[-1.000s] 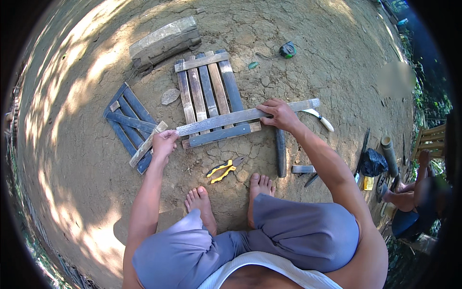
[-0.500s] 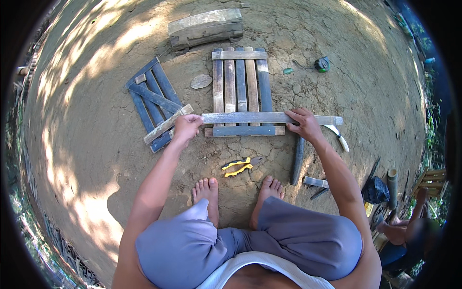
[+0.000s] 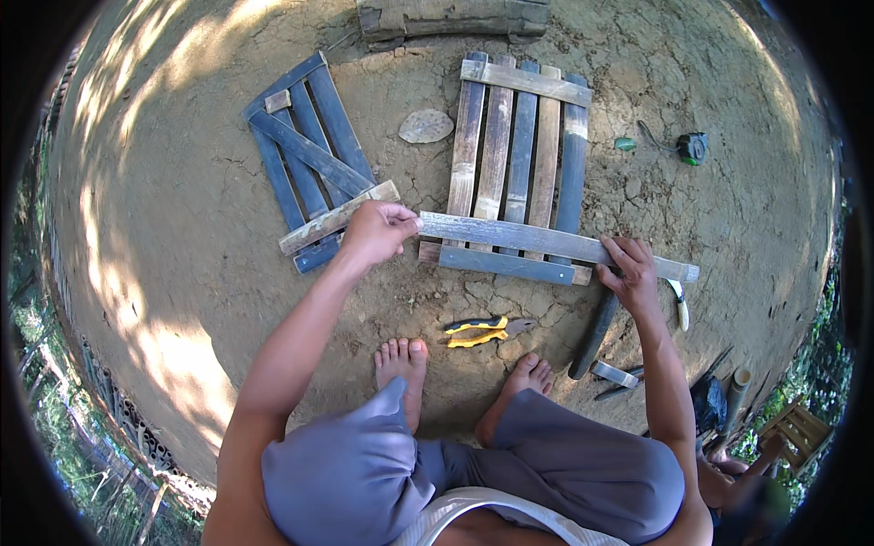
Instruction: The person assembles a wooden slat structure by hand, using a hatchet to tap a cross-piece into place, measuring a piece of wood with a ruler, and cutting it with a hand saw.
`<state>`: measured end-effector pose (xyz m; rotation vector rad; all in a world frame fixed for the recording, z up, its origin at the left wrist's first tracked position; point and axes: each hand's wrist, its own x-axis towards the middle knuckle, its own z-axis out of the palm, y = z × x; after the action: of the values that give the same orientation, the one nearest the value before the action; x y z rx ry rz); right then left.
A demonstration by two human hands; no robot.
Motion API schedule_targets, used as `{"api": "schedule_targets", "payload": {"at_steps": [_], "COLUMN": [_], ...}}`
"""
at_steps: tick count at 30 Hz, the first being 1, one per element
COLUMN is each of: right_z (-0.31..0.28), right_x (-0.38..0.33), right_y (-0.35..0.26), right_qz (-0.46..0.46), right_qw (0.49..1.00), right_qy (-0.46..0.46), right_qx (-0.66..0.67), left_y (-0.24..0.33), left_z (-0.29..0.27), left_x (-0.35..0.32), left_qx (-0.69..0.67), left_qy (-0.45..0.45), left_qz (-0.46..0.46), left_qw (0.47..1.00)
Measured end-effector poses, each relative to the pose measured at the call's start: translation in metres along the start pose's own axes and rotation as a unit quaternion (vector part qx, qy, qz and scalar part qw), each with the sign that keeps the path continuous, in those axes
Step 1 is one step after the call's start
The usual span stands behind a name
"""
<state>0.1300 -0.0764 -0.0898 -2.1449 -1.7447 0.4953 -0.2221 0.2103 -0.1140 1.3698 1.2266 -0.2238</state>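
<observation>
A long weathered grey wooden slat (image 3: 546,244) is lying crosswise over the near end of a slatted wooden panel of grey-blue and bare boards (image 3: 521,155), which is resting flat on the cracked dry earth (image 3: 182,273); the crosswise lay is putting the slat square across all the upright boards, parallel to the crosspiece at the panel's far end. The left hand (image 3: 375,232) is pinching the slat's left end, its grip closed on the wood with fingertips on the top edge. The right hand (image 3: 630,273) is pressing down near the right end, fingers spread flat over the slat rather than wrapped around it; judged, one hand is locating and the other is pinning. Just toward the person, yellow-handled pliers (image 3: 484,329) are lying on the earth between the bare feet (image 3: 401,364), within easy reach. To the left, a second panel of blue boards with a diagonal brace (image 3: 309,159) is lying apart, tilted. A flat stone (image 3: 426,126) is sitting between the two panels. A dark tape measure (image 3: 694,146) is lying well off to the right, and a heavy timber block (image 3: 455,18) beyond the panel.
</observation>
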Motion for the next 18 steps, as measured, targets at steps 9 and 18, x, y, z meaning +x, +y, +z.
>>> {"api": "schedule_targets", "payload": {"at_steps": [9, 18], "right_z": [0.004, -0.002], "right_x": [0.007, 0.012], "right_y": [0.006, 0.001], "right_qz": [-0.013, -0.004], "right_qw": [1.0, 1.0], "right_qy": [-0.009, -0.016], "right_qx": [-0.019, -0.009], "left_y": [0.002, 0.006], "left_z": [-0.004, -0.006], "left_x": [0.003, 0.005], "left_qx": [0.012, -0.004], "left_qy": [-0.021, -0.028], "left_qz": [-0.018, -0.025], "left_qw": [1.0, 0.999]}}
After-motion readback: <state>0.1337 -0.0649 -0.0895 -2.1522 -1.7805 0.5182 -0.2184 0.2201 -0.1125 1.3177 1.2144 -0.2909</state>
